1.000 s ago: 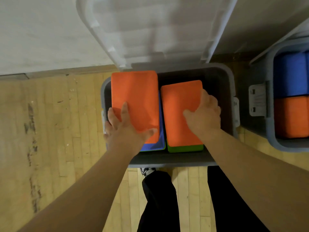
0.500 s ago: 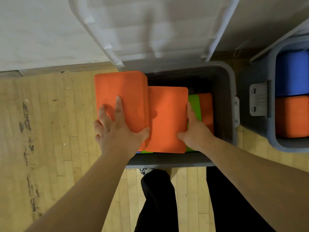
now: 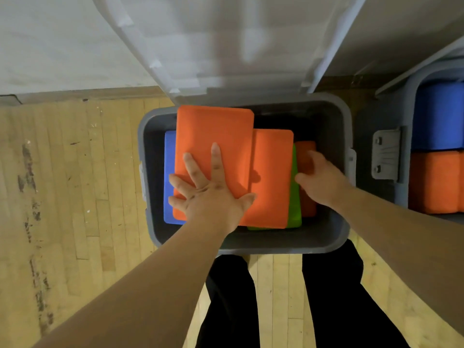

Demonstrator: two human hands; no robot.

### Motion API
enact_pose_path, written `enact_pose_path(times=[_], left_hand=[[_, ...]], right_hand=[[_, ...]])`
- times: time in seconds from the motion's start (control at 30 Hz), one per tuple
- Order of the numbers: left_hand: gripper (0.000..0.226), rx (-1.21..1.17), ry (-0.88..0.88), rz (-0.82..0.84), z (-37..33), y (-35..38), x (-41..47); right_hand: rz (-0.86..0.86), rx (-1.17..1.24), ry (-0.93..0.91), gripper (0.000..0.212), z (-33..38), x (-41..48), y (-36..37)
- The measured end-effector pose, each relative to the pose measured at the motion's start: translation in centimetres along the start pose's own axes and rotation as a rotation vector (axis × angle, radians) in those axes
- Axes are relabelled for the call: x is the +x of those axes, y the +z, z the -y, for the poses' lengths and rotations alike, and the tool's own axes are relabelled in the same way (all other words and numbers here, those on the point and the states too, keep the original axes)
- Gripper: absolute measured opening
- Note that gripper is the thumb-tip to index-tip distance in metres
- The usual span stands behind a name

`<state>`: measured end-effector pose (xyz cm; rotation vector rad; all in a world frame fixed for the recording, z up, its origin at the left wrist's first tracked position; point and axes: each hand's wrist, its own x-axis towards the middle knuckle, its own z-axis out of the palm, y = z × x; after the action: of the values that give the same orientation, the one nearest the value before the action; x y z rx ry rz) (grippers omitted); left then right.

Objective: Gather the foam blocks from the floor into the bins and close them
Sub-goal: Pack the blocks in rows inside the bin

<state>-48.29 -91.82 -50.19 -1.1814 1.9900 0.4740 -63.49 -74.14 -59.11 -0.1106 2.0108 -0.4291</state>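
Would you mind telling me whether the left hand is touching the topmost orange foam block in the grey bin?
Touching. The head view shows the left hand with spread fingers lying flat on the top orange block, no gap visible.

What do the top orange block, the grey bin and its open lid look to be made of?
The top orange block looks like foam: matte, evenly coloured face, rounded corners. The grey bin seems moulded plastic, smooth and dull, with a rolled rim. The lid is probably translucent whitish plastic; moulded ribs show, though blurred.
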Motion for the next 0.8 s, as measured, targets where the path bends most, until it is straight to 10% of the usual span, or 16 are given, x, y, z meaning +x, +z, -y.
enact_pose_path(times=[0.27,0.8], left_hand=[[0.131,0.013,0.058,-0.231,2.7,0.3,-1.1],[0.132,0.053,0.022,-0.149,3.3,0.1,0.9]], right_hand=[[0.181,0.644,0.101,0.068,-0.1,0.5,3.1],[0.265,0.151,-0.121,0.063,0.9,0.3,1.9]])
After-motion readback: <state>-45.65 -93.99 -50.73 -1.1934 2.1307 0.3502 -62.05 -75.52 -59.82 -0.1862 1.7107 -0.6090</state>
